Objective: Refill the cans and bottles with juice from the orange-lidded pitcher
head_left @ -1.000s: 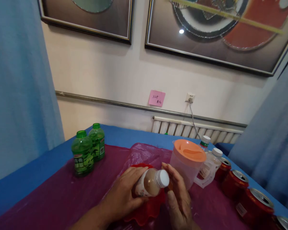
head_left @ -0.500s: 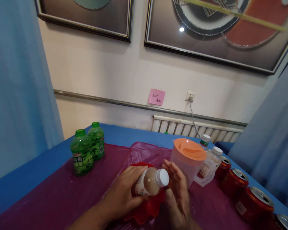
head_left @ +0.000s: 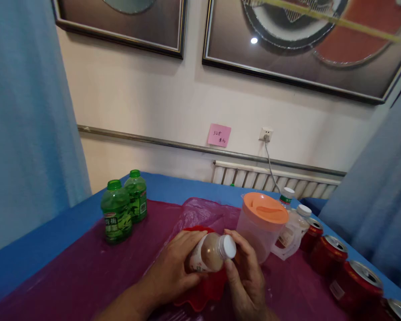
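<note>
My left hand (head_left: pixel 175 263) wraps round the body of a small clear bottle (head_left: pixel 211 253) with a pale, cloudy drink and a label, tilted with its top to the right. My right hand (head_left: pixel 245 272) is at its white cap (head_left: pixel 227 246), thumb and fingertips closed on the cap's sides. Beneath the bottle is a red dish with a wavy rim (head_left: pixel 200 301), partly hidden by my hands. Just beyond my right hand stands a clear pitcher (head_left: pixel 254 238) with an orange lid (head_left: pixel 264 208).
Two green bottles (head_left: pixel 116 218) stand at the left. Right of the pitcher are two white-capped bottles (head_left: pixel 296 225) and a row of several red cans (head_left: pixel 356 285). Purple plastic sheeting (head_left: pixel 87 272) covers part of the blue table (head_left: pixel 173 182); a wall with a radiator (head_left: pixel 243 177) is behind.
My right hand's thumb and fingers have come in from beside the bottle and closed on its white cap. My left hand keeps its hold on the bottle.
</note>
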The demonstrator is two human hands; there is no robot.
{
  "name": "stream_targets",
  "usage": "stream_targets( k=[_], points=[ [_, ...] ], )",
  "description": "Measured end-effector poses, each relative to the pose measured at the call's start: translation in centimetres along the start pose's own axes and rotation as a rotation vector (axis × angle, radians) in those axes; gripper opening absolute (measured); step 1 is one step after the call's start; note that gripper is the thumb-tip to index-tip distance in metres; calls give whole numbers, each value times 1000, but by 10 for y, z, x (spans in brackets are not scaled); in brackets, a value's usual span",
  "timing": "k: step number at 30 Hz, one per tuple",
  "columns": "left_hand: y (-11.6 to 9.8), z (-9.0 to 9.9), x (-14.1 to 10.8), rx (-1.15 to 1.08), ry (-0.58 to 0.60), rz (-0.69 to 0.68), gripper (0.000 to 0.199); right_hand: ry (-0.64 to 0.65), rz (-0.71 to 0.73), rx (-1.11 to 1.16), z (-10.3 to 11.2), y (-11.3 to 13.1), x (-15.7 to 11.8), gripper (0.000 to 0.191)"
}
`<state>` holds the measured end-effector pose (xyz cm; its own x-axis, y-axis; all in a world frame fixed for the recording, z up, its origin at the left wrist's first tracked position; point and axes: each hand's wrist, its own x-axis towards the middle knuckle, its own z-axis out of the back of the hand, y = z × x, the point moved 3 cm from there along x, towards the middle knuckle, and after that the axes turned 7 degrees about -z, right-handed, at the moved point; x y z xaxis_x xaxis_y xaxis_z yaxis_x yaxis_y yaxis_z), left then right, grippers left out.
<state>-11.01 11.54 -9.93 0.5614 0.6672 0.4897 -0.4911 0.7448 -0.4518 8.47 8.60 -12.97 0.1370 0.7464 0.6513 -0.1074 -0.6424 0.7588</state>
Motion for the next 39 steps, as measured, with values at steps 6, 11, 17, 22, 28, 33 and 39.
stream_targets(
  k=[6, 11, 17, 22, 28, 33, 39],
  points=[
    [-3, 1, 1, -19, 14, -27, 69, -7, 67, -24, 2, 2, 5, 43],
    [-4, 1, 2, 25, 17, -25, 70, -41, 72, -81, 5, 2, 7, 40],
    [-6, 4, 5, 12, 30, -5, 68, 8, 123, -101, 4, 5, 8, 35],
    [-8, 6, 5, 5, 36, -1, 70, 40, 174, -124, 5, 12, 8, 37],
    [-10, 7, 5, 12, 41, 12, 72, 26, 17, -96, 5, 7, 3, 47],
    [-11, 7, 6, 18, 44, 9, 70, -26, 30, -76, 7, 1, 5, 38],
    [-12, 7, 6, 1, 49, 22, 70, -7, 95, -37, 6, 11, 7, 33]
  ],
)
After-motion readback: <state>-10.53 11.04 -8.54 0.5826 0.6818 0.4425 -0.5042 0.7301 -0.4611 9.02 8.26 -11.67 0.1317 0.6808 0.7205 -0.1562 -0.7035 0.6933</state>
